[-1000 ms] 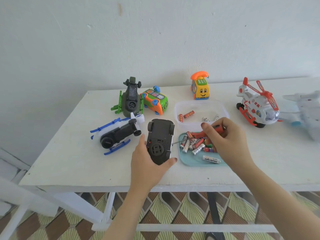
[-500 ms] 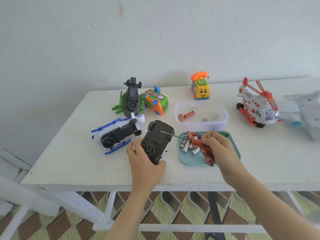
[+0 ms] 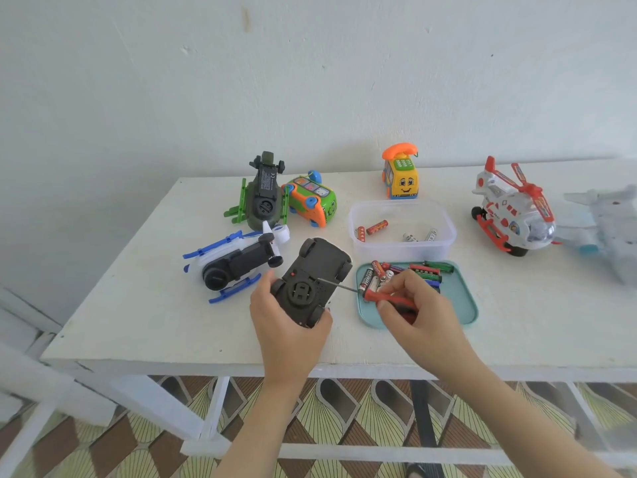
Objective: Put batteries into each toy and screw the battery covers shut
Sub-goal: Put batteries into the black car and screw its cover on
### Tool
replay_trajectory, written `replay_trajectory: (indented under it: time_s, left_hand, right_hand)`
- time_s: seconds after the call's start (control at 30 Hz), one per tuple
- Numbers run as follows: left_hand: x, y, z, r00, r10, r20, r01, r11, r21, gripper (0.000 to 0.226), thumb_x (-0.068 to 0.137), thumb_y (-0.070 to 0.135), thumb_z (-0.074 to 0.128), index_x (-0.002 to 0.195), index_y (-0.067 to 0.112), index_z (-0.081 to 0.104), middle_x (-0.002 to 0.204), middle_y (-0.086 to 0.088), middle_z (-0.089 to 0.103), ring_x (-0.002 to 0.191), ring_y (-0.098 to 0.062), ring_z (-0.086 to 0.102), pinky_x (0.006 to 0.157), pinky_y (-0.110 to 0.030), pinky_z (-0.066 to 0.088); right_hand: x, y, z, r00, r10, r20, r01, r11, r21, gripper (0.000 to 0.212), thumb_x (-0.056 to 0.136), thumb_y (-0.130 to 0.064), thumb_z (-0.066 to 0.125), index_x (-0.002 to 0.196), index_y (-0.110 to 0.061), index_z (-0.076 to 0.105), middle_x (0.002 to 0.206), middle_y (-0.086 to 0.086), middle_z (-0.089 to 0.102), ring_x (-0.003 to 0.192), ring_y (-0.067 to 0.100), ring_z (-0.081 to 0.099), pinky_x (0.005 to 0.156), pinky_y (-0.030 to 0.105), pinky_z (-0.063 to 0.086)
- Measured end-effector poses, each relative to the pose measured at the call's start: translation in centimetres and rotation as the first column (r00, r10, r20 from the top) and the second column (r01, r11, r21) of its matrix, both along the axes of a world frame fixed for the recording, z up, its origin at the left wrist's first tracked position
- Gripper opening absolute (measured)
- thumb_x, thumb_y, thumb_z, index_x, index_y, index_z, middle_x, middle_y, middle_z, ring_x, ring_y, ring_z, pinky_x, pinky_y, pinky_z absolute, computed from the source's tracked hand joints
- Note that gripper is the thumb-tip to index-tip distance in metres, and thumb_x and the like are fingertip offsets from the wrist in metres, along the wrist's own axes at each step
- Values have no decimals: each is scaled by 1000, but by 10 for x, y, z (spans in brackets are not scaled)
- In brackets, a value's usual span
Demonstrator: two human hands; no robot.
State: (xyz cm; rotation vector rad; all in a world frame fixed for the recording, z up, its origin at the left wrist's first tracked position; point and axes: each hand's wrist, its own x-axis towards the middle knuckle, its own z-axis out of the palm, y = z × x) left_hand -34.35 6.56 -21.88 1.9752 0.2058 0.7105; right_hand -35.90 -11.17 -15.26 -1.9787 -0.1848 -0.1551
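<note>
My left hand (image 3: 287, 331) grips a dark toy car (image 3: 312, 279), turned underside up and tilted off the white table (image 3: 138, 312). My right hand (image 3: 418, 310) holds a red-handled screwdriver (image 3: 386, 298); its metal shaft points left and the tip touches the car's underside near the round battery cover. Just behind my right hand, a teal tray (image 3: 460, 300) holds several loose batteries (image 3: 418, 270).
A clear tub (image 3: 401, 248) with a few batteries stands behind the tray. Toys lie around: a blue-white helicopter (image 3: 234, 262) and a green helicopter (image 3: 263, 203), both upside down, a green-orange bus (image 3: 312, 200), a yellow phone car (image 3: 401, 175), a red-white helicopter (image 3: 512, 208), a pale plane (image 3: 610, 229).
My right hand lifted the screwdriver out of the tray and swung its tip onto the car. My left hand raised and tilted the car off the table.
</note>
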Motion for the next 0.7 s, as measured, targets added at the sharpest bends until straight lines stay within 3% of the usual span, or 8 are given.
replay_trajectory:
  time_s: [0.1,0.23,0.33,0.4,0.5,0.6,0.7]
  left_hand:
    - [2,1,-3,1000,-10,2,10,997,70,92,63,11,87,139,13,36,125,0,42,113,-10,38,85,-12,39]
    - [5,1,0,1000,-10,-2,10,996,94,90,66,15,86,140,13,36,130,-2,41,112,-1,34,81,-2,34]
    - [5,1,2,1000,5,26,-8,995,104,90,64,21,88,138,11,39,127,3,37,109,9,33,79,4,35]
    - [6,2,2,1000,16,16,-17,996,86,92,63,21,89,139,9,38,131,-1,36,108,8,33,76,6,35]
    - [7,2,2,1000,16,-4,-16,998,57,94,64,17,88,141,6,35,132,-4,37,107,6,32,75,8,34]
    - [6,2,2,1000,4,-13,-3,999,41,85,63,15,88,133,8,41,124,-3,42,101,6,35,76,5,38]
    - [5,2,2,999,10,-35,-10,1000,6,80,62,17,88,127,14,42,117,3,42,102,-1,41,73,-11,51]
  right_hand:
    - [-2,0,-1,996,45,72,-36,993,-115,18,85,-9,62,78,-23,52,72,-11,63,58,7,51,53,13,38]
    - [-3,2,2,986,104,130,-75,974,-213,16,84,-11,62,79,-19,50,73,-28,58,65,-2,55,55,10,37]
    - [-2,4,2,976,131,176,-78,957,-279,17,84,-17,61,78,-24,47,66,-16,54,62,7,49,53,18,36]
    - [-1,6,2,972,146,183,-86,950,-300,14,84,-19,59,79,-22,47,63,-8,52,60,10,46,54,24,37]
    - [-1,8,2,968,158,197,-93,949,-302,10,83,-22,56,81,-21,46,62,-5,51,60,10,45,53,23,35]
    - [0,10,2,966,169,194,-103,945,-309,11,84,-19,57,84,-21,47,60,-6,49,60,12,45,53,22,34]
    - [0,11,1,962,194,191,-117,928,-353,12,86,-19,57,85,-21,45,59,-3,49,58,12,44,50,22,32]
